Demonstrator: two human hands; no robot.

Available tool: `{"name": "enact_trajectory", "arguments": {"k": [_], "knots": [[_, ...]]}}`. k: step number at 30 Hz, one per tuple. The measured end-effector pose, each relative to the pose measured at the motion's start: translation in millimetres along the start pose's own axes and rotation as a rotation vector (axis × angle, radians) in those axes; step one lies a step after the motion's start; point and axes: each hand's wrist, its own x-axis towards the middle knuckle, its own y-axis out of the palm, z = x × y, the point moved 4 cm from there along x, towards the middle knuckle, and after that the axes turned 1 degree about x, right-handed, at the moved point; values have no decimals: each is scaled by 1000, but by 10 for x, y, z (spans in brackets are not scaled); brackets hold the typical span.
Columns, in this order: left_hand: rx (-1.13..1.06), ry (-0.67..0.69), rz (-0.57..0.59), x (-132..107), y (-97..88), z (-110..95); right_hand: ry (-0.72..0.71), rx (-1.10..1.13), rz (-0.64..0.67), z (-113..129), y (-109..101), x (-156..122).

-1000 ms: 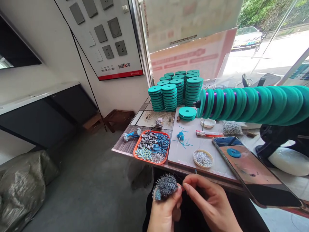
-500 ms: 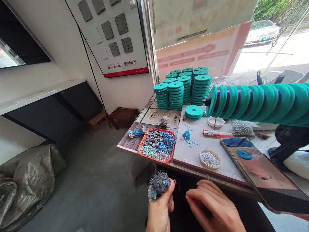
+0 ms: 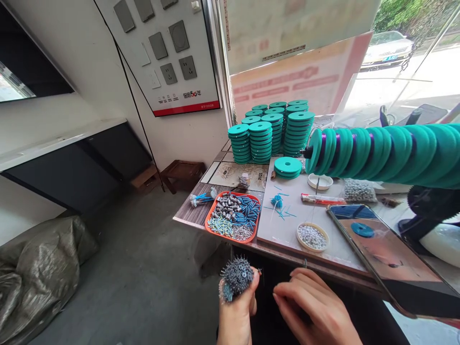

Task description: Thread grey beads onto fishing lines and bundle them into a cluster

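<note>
My left hand (image 3: 240,306) is closed around a dense, bristly cluster of small dark grey metal pieces (image 3: 237,276), with a paler bluish patch at its lower left. A tiny reddish tip (image 3: 259,271) pokes out by the thumb. To the right, apart from it, my right hand (image 3: 316,304) has its fingers bent and pressed together; whatever they pinch is too small or hidden to name. A small thin dark piece (image 3: 305,263) shows just above its knuckles. Beyond both hands, an orange tray (image 3: 207,224) holds grey metal weights, blue springs and small beads.
A round dish (image 3: 299,241) of pale beads stands near the table edge, beside a phone (image 3: 388,254) propped at a slant. Stacked teal foam spools (image 3: 260,143) fill the back. A long row of teal spools (image 3: 381,153) juts in from the right. Blue stems (image 3: 201,197) lie left.
The view has shifted very slightly. Both hands keep nearly the same pose, the right one a touch further left; the left still grips the cluster.
</note>
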Motion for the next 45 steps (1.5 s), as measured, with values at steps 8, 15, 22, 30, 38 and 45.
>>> {"name": "enact_trajectory", "arguments": {"k": [8,15,22,30,38,45], "knots": [[27,56,-6,9,-32,17,1,-1,-9,4,9,4],[182,370,-205,-44,-150,17,33,22,-9,-4,-15,8],[504,761,123,-134,2,-232,164,9,82,-101,3,-111],[567,796,135,-178,56,-337,198,5,76,-116,23,-132],[581,595,64,-147,37,-308,201,14,111,-119,25,-140],[364,316,37,-18,-48,-220,193,13,-35,-88,63,-20]]}}
